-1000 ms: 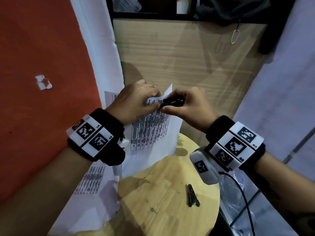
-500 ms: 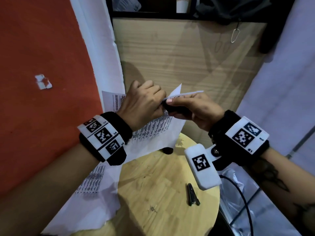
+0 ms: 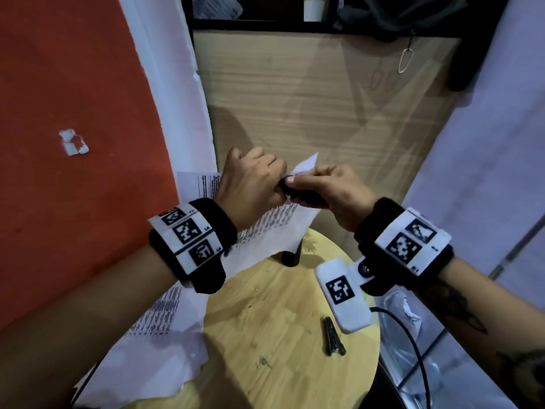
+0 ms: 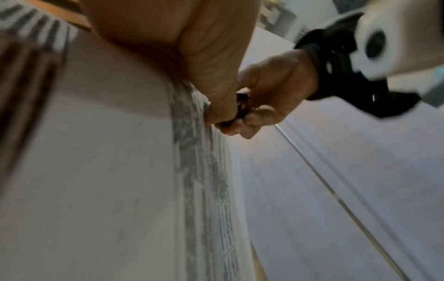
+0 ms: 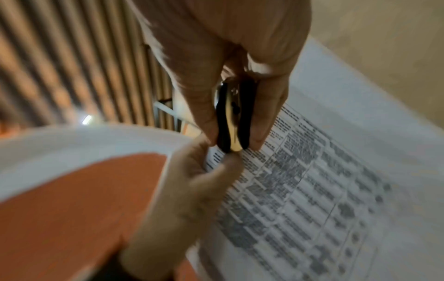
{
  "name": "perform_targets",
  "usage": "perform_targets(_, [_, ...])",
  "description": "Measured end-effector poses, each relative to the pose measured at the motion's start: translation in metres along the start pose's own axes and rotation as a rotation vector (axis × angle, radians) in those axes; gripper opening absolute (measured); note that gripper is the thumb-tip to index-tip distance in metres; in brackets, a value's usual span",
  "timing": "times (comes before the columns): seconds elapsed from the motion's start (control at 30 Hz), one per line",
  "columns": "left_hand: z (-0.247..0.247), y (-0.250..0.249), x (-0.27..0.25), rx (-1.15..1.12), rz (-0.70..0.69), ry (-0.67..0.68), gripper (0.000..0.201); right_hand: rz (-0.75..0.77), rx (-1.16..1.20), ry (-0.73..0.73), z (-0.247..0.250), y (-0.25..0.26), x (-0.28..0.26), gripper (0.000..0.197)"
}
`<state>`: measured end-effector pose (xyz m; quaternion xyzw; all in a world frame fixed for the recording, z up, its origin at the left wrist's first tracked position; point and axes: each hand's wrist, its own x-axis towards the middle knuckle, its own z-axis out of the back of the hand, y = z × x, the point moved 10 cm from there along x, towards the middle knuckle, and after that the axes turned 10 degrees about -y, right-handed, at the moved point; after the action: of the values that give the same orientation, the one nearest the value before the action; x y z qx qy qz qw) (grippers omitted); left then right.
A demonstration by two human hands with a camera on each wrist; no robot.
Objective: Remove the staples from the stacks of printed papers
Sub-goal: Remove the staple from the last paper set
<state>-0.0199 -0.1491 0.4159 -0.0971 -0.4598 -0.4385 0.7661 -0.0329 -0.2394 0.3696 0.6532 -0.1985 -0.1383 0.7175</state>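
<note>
I hold a stapled stack of printed papers [image 3: 277, 228] in the air above a round wooden table [image 3: 283, 326]. My left hand [image 3: 253, 184] pinches the stack near its top corner; the printed tables show in the right wrist view [image 5: 300, 190]. My right hand [image 3: 330, 187] grips a black staple remover [image 5: 234, 117] between thumb and fingers, its tip pressed to the paper right at my left fingertips [image 5: 216, 171]. In the left wrist view the remover [image 4: 240, 108] is mostly hidden by both hands. The staple itself is hidden.
More printed sheets [image 3: 153, 329] hang over the table's left edge. A dark metal tool [image 3: 333, 339] lies on the table's right side, and a black cable [image 3: 413, 343] runs off beyond it. A wooden panel [image 3: 309, 98] stands behind, an orange wall [image 3: 73, 113] at left.
Both hands have lifted the stack higher and turned it flatter. My right wrist has rolled, so the remover now sits under my fingers against the top corner.
</note>
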Motion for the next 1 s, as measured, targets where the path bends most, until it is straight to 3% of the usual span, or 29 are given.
perform_targets(0.13, [-0.008,0.017,-0.005,-0.126,0.063,0.069,0.027,0.413,-0.301,-0.093,0.005,0.032,-0.007,0.021])
perform_targets(0.27, [-0.006,0.033,-0.011,-0.192,0.169,0.071,0.026,0.495,-0.382,-0.100,0.010,0.041,-0.006,0.026])
perform_targets(0.4, [-0.011,0.047,-0.017,-0.321,0.320,0.155,0.018,0.475,-0.397,-0.103,0.013,0.027,-0.003,0.033])
perform_targets(0.53, [-0.015,0.051,-0.020,-0.395,0.351,0.190,0.041,0.445,-0.425,-0.097,0.013,0.004,-0.001,0.027])
perform_targets(0.63, [-0.017,0.055,-0.024,-0.415,0.369,0.199,0.040,0.407,-0.424,-0.101,0.015,-0.017,0.002,0.035])
perform_targets(0.73, [-0.019,0.059,-0.029,-0.525,0.412,0.203,0.030,0.349,-0.243,-0.108,0.026,-0.023,0.005,0.035])
perform_targets(0.83, [-0.017,0.061,-0.030,-0.541,0.405,0.197,0.045,0.286,-0.024,-0.055,0.025,-0.020,0.004,0.028])
perform_targets(0.93, [-0.018,0.061,-0.031,-0.475,0.407,0.225,0.050,0.063,0.174,0.005,0.012,-0.035,0.003,0.012])
perform_targets(1.0, [-0.020,0.057,-0.032,-0.454,0.403,0.267,0.045,-0.117,0.331,0.028,0.005,-0.052,0.002,0.023])
